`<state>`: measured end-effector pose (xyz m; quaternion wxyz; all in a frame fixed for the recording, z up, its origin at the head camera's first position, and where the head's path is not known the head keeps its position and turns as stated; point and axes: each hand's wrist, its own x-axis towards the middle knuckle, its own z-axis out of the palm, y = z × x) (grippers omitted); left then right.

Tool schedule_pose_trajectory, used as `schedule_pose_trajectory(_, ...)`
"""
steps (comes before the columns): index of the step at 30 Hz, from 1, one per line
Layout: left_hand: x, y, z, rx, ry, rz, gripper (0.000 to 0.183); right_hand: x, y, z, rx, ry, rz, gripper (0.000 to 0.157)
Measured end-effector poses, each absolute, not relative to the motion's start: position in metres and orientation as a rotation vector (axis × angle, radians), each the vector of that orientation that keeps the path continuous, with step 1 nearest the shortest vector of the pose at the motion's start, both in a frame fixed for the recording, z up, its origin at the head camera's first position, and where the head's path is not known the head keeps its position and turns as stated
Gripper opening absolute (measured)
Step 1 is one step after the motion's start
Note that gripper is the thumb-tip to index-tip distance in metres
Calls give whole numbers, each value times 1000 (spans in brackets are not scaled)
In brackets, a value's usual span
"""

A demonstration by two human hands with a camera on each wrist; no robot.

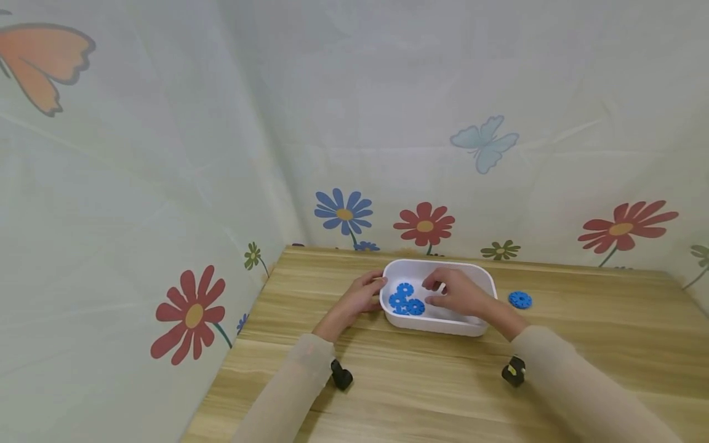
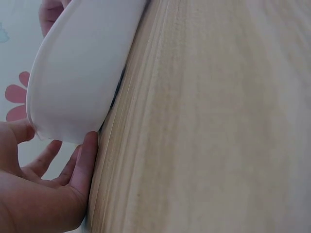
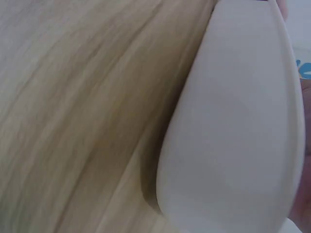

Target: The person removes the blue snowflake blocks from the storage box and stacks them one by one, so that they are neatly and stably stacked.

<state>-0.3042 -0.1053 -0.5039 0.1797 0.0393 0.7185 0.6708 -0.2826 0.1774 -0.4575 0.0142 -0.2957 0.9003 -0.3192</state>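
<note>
A white rectangular plastic box [image 1: 480, 274] with rounded corners stands on the table. Several blue notched interlocking discs [image 1: 412, 306] lie in its left part. My left hand [image 1: 361, 296] holds the box's left end; in the left wrist view, the thumb of that hand [image 2: 43, 194] is at the rim and a fingertip meets the lower edge. Inside the box reaches my right hand [image 1: 458, 294], fingers bent, with a gap between thumb and forefinger and nothing seen in it. The right wrist view has mostly the box's outer wall [image 3: 233, 116], which hides most of this hand.
To the right of the box, more blue discs [image 1: 520, 299] lie on the wooden table [image 1: 421, 381]. A fabric backdrop [image 1: 376, 123] printed with flowers and butterflies rises behind and left of the table. Black wrist devices [image 1: 341, 375] sit below both sleeves.
</note>
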Motion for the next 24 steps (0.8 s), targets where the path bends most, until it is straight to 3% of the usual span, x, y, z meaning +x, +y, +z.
schedule_pose_trajectory(24,-305,-106,-506,113,2025,1904,55,-296,153,-476,-1042,2663,-854,30)
